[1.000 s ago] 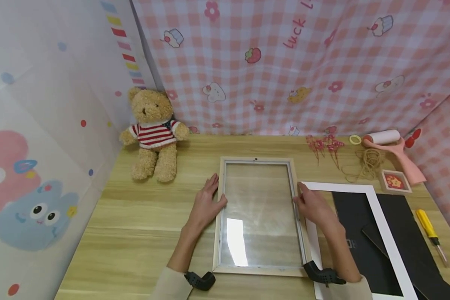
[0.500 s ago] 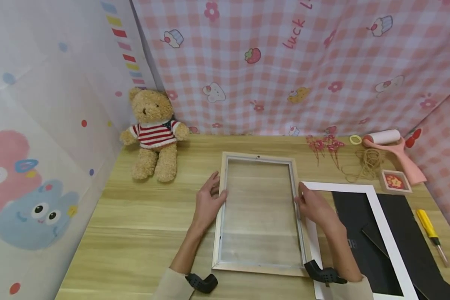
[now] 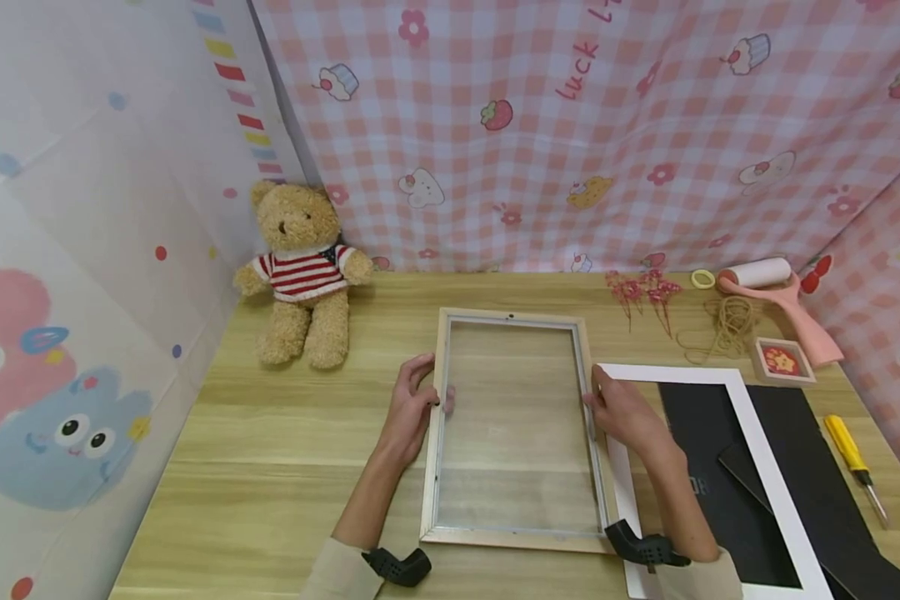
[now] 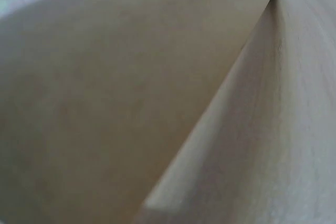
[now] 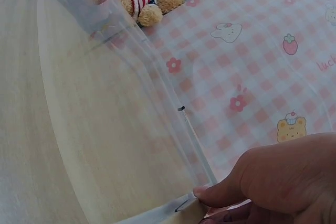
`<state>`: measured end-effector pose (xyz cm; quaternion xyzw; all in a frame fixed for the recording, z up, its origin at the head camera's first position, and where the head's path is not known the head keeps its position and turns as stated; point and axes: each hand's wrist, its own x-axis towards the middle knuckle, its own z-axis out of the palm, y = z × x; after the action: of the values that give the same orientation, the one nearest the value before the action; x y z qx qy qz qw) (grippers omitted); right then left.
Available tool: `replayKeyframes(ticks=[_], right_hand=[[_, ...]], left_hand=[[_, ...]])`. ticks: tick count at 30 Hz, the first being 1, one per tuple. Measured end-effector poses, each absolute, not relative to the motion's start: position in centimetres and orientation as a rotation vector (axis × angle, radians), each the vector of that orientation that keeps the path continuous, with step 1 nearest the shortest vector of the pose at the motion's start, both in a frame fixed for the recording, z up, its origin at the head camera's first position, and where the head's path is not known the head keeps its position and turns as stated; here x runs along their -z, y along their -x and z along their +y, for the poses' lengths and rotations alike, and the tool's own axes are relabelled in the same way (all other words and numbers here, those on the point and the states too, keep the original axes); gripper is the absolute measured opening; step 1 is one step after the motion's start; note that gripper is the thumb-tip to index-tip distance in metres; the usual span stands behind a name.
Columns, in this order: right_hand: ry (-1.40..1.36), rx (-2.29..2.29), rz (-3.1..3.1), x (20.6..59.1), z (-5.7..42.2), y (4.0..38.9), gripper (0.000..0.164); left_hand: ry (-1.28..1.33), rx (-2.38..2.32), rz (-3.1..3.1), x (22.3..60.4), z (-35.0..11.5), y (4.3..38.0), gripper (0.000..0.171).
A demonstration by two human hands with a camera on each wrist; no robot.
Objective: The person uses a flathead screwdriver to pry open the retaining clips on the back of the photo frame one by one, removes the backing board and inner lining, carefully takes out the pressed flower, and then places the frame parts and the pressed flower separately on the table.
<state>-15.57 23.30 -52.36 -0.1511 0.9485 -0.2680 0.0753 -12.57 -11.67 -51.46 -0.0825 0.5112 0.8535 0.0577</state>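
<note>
A pale wooden picture frame (image 3: 525, 540) lies upright-lengthwise in front of me in the head view, with a clear pane (image 3: 521, 433) inside it. My left hand (image 3: 407, 417) holds its left bar, the thumb tip showing through the pane and the fingers bent outside. On the opposite bar, my right hand (image 3: 630, 412) pinches the wood, thumb at the inner edge. The right wrist view has the frame tilted, with the right thumb (image 5: 223, 192) pressed at a corner. Skin close to the lens fills much of the left wrist view.
A white mat border (image 3: 765, 475) and black boards (image 3: 817, 450) lie at the right, partly under my right forearm. Beyond are a yellow screwdriver (image 3: 855, 458), small box (image 3: 783, 361), twine (image 3: 731, 323), pink flowers (image 3: 645, 290) and lint roller (image 3: 787, 300). A teddy bear (image 3: 303, 275) sits back left.
The frame's left side has tipped up a little, and the bright glare on the pane is gone. My left thumb has moved from over the left bar to behind the pane.
</note>
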Motion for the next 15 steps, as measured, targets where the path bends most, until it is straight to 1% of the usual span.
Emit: replayKeyframes(ticks=[8, 11, 15], right_hand=[[0.450, 0.802, 2.849, 52.1, 23.2, 15.5, 0.035], [0.448, 0.810, 2.841, 52.0, 23.2, 15.5, 0.039], [0.439, 0.816, 2.836, 52.2, 23.2, 15.5, 0.039]], left_hand=[[0.205, -2.567, 1.545, 51.5, -11.7, 12.5, 0.077], [0.189, -2.564, 1.578, 51.5, -11.7, 12.3, 0.073], [0.208, -2.523, 1.699, 51.5, -11.2, 11.5, 0.059]])
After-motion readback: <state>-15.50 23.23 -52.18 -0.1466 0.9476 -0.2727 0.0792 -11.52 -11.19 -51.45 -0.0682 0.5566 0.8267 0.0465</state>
